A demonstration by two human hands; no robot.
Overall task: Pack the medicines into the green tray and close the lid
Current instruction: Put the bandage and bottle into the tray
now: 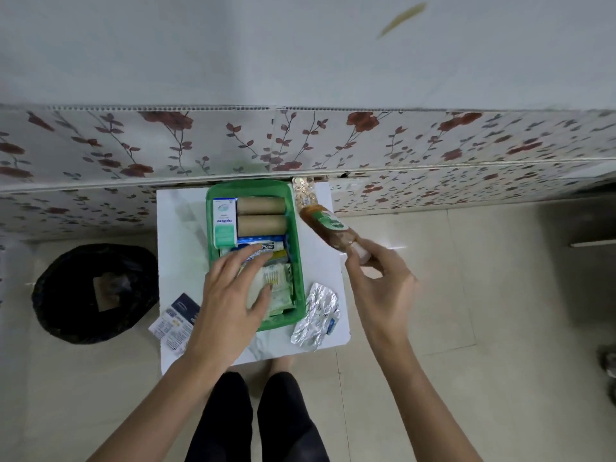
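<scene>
The green tray [297, 248] sits on a small white table [181, 241]. Inside lie a white-and-green medicine box [225, 223], two brown rolls [261, 215], a blue-and-white box [263, 245] and pale sachets [280, 288]. My left hand [233, 295] rests flat, fingers spread, on the packets in the tray's near half. My right hand [380, 278] holds a brown syrup bottle [328, 230] by its white cap, tilted, just right of the tray. A silver blister strip [316, 315] lies beside the tray's near right corner, and a golden blister strip [304, 191] at the far right.
A printed leaflet [176, 323] hangs over the table's near left edge. A black-lined bin [96, 291] stands on the tiled floor to the left. A floral-covered ledge [300, 145] runs behind the table. My legs are below the table's near edge.
</scene>
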